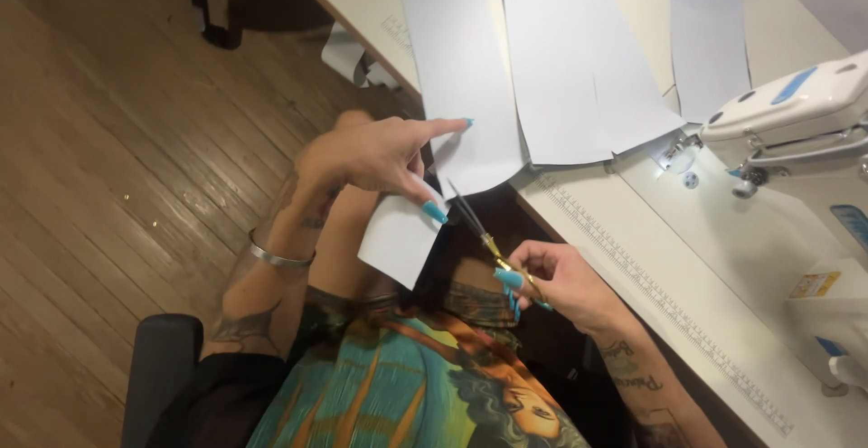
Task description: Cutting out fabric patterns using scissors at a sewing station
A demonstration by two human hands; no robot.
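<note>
A long cream worktop point(723, 267) with a printed ruler strip along its edge runs from twelve o'clock down to five. On it lie several smooth, flat pale grey-white sheets point(561, 68), and at three o'clock sits a glossy white sewing machine point(787, 109). The left hand point(375, 154) pinches a small white cut piece of sheet point(398, 235) over the lap, forefinger stretched out. The right hand point(551, 276), just at four o'clock of it, is curled round slim gold-handled scissors point(479, 231), blades meeting the sheet's edge.
</note>
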